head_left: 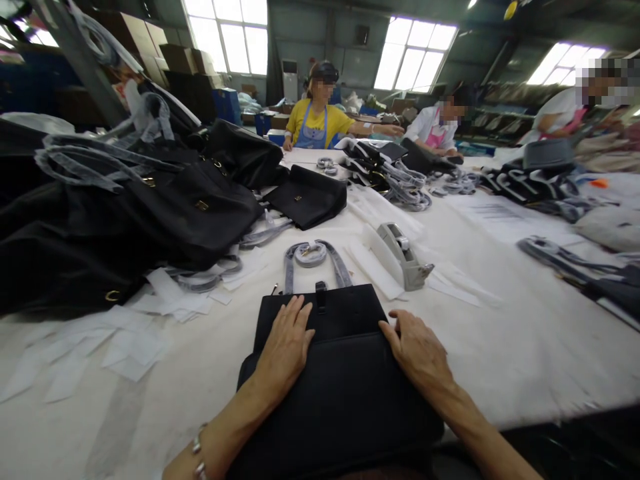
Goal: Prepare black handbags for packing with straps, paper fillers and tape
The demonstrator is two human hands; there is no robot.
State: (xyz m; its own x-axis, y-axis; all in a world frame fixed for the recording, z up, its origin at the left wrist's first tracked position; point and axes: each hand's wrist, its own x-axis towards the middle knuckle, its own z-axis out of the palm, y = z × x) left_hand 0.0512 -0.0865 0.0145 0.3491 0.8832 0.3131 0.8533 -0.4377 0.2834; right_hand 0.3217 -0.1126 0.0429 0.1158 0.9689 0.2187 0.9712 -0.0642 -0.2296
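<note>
In front of me a black handbag (pixel 345 393) lies flat at the table's near edge. Its plastic-wrapped handle (pixel 343 267) points away from me, with a coiled wrapped strap (pixel 310 253) inside the loop. My left hand (pixel 287 337) rests flat on the bag's upper left part, fingers stretched out, just below a small black closure tab (pixel 321 297). At the bag's right edge is my right hand (pixel 417 347), fingers spread, its thumb touching the bag's side. Neither hand grips anything that I can see.
A grey tape dispenser (pixel 403 257) stands beyond my right hand. Black bags (pixel 200 207) are heaped at the left, beside white paper strips (pixel 135 340). More bag parts (pixel 395 167) lie farther back. A co-worker in yellow (pixel 320 120) and two others stand across the white table (pixel 525 347).
</note>
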